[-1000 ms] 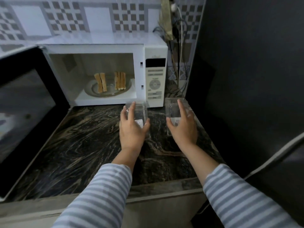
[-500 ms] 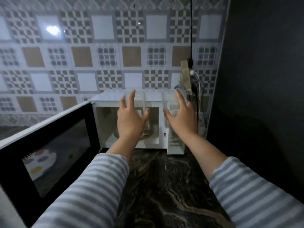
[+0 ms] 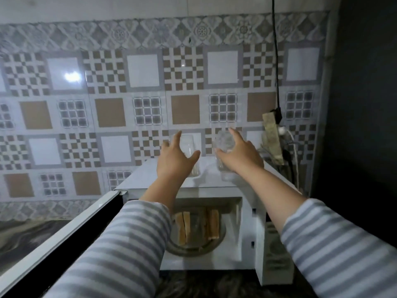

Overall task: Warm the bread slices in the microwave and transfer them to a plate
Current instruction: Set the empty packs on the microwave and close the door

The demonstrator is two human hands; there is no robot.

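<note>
The white microwave point(image 3: 214, 191) stands open on the counter. Inside it, several bread slices point(image 3: 187, 227) stand on edge on the glass turntable point(image 3: 193, 248). My left hand point(image 3: 175, 161) grips a clear glass point(image 3: 190, 154) and my right hand point(image 3: 238, 154) grips a second clear glass point(image 3: 223, 145). Both glasses are at the top of the microwave; the left one looks set down on it, the right one tilts just above it. My striped sleeves hide part of the oven cavity.
The microwave door point(image 3: 64, 235) swings out to the left, over the dark marble counter point(image 3: 23, 235). A power strip point(image 3: 271, 136) with a black cable hangs on the tiled wall right of the microwave. A dark wall point(image 3: 361, 125) closes the right side.
Both hands have lifted the two glasses from the counter up to the top of the microwave. The camera has tilted upward toward the tiled wall.
</note>
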